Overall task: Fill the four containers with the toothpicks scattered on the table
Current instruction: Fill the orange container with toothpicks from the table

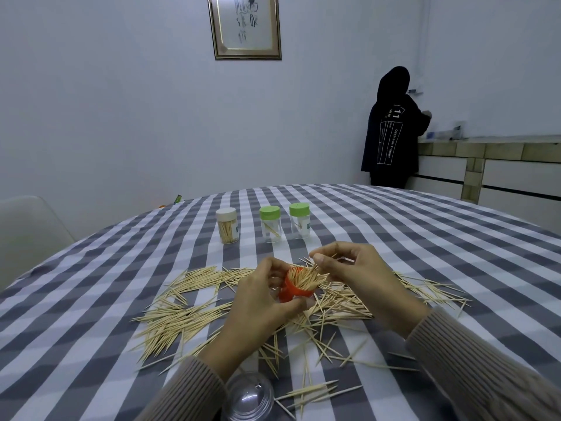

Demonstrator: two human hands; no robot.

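- Fingers of the left hand (261,302) wrap the orange container (296,288), tilted above the desk (425,226); right hand (349,265) fingers pinch a few toothpicks at its mouth.
- Progress looks partial: the white-lidded container (227,225) seems full, the orange one is being stuffed.
- Two green-lidded containers (270,223) hold only a stick or two each.
- Most loose toothpicks (182,317) lie scattered around both hands; a clear dome lid (249,396) sits nearest.
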